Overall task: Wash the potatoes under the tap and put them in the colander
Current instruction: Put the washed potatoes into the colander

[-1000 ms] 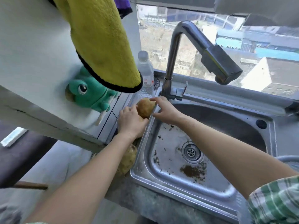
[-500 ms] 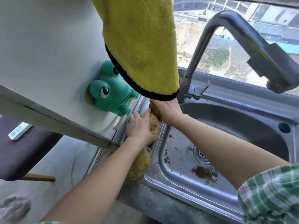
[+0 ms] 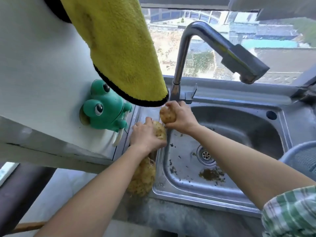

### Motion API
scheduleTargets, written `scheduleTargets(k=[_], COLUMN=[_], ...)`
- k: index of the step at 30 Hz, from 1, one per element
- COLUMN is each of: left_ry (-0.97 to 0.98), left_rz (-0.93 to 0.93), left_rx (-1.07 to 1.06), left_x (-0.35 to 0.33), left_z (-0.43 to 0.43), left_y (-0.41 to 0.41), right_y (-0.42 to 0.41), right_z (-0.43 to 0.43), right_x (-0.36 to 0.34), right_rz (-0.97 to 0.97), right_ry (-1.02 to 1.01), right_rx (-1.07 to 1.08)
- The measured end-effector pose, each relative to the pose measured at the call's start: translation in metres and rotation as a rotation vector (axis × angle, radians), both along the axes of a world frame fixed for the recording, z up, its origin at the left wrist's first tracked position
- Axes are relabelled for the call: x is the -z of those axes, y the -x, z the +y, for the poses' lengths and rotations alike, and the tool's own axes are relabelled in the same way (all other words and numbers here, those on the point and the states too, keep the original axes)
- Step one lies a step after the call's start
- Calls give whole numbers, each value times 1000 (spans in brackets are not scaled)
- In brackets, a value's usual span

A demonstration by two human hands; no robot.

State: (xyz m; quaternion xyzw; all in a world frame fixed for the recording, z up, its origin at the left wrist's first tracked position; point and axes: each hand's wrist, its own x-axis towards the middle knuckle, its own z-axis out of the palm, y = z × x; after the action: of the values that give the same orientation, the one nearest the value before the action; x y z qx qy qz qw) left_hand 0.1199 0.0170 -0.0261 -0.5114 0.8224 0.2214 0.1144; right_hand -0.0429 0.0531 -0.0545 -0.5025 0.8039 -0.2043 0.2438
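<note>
My right hand point(image 3: 181, 117) is closed around a small brown potato point(image 3: 168, 115), held at the sink's far left corner below the tap's base. My left hand point(image 3: 145, 136) grips a second potato point(image 3: 160, 132) on the sink's left ledge. A third, larger potato point(image 3: 142, 177) lies on that ledge under my left forearm. The steel tap point(image 3: 205, 43) arches over the basin, with no water running. The steel sink point(image 3: 227, 127) has dirt scraps around its drain. A grey colander's rim point(image 3: 301, 147) shows at the right edge.
A yellow cloth point(image 3: 123, 48) hangs over the sink's far left corner, close above my right hand. A green frog holder point(image 3: 104, 106) sticks to the white cabinet side on the left. A window runs behind the tap.
My right hand has lifted one potato clear of the ledge, toward the tap's base. My left hand has closed on another potato on the ledge. The view has tilted up a little.
</note>
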Motion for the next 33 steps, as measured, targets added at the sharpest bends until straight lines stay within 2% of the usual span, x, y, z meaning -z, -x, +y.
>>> scheduleTargets(k=[3, 8, 11, 15, 22, 27, 30, 33], left_ry=[-55, -379, -436, -518, -501, -309, -210, -151], left_rz=[53, 284, 396, 416, 351, 270, 190, 93], left_rx=[-14, -112, -46, 72, 372, 617, 751, 845], left_x=[-16, -47, -52, -63, -105, -96, -78, -53], left_z=[7, 33, 54, 94, 191, 252, 280, 300], left_y=[9, 38, 59, 90, 141, 171, 179, 185], right_y=[18, 46, 59, 77, 107, 115, 109, 104], right_z=[30, 90, 130, 196, 321, 396, 423, 437], right_x=[-15, -50, -75, -108, -129, -101, -75, -54], right_rz=[-114, -227, -260, -294, -219, -11, 22, 12], right_ry=[33, 80, 110, 135, 56, -178, -334, -378], right_rx=[135, 250, 296, 336, 480, 610, 602, 614])
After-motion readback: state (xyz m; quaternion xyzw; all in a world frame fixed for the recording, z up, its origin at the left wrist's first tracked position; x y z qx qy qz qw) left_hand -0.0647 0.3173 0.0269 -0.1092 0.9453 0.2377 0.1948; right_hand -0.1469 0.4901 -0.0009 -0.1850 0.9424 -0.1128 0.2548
